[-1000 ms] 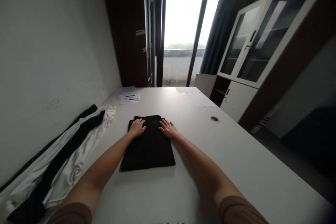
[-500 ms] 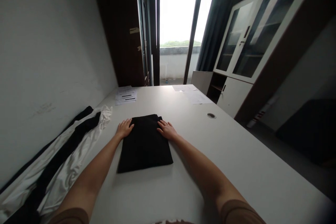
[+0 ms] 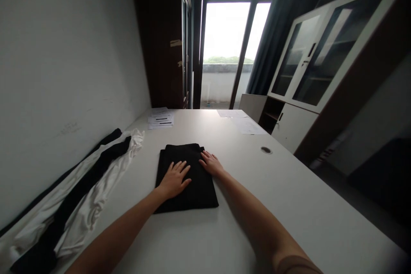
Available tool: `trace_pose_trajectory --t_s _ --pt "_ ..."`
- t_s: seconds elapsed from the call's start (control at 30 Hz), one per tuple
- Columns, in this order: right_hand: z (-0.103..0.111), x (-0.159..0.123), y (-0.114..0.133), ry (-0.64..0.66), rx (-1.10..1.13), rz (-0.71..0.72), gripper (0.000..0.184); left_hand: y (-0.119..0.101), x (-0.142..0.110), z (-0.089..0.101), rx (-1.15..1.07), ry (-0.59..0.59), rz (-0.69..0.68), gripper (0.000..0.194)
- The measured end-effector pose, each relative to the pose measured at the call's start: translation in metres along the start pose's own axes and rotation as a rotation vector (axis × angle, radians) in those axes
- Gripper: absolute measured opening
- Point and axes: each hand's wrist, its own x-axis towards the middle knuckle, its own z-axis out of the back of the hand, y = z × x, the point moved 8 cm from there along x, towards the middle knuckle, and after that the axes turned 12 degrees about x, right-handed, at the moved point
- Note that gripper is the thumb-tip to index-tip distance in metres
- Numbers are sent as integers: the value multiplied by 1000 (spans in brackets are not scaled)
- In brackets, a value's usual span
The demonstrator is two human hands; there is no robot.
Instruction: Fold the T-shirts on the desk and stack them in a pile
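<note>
A black garment (image 3: 199, 186), folded into a flat block, lies on the white table (image 3: 257, 197) in front of me. My left hand (image 3: 176, 180) rests flat on its left-middle part, fingers spread and pointing away from me. At the far right edge of the cloth, my right hand (image 3: 212, 163) lies with its fingers stretched over the border and the palm near the tabletop. Neither hand grips anything. A narrower folded layer shows at the garment's far end. What kind of garment it is, I cannot tell.
Black and white clothes (image 3: 93, 184) lie in a long heap along the left wall. Paper sheets (image 3: 160, 119) sit at the far left, more papers (image 3: 245, 124) at the far right. A round cable hole (image 3: 266, 150) is set in the tabletop. A glass-door cabinet (image 3: 314, 60) stands at the right.
My left hand has moved from the garment's far left edge onto its middle. My right hand stays at the right edge. The view has shifted slightly.
</note>
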Motion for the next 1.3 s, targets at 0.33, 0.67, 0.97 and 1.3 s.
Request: trace_pose_trajectory --t_s 0.33,0.67,0.97,1.3 --pt "3 2 -11 -111 -59 -117 63 -55 -18 25 -139 120 -286 65" --pt "5 1 -13 -163 -81 -122 56 -103 -33 29 -243 135 -532 63" --pt "25 -10 11 -224 -115 -73 34 -114 -44 56 -377 140 -753 47" --pt "17 -28 43 -74 -25 -158 39 -112 -37 44 -346 89 -630 44"
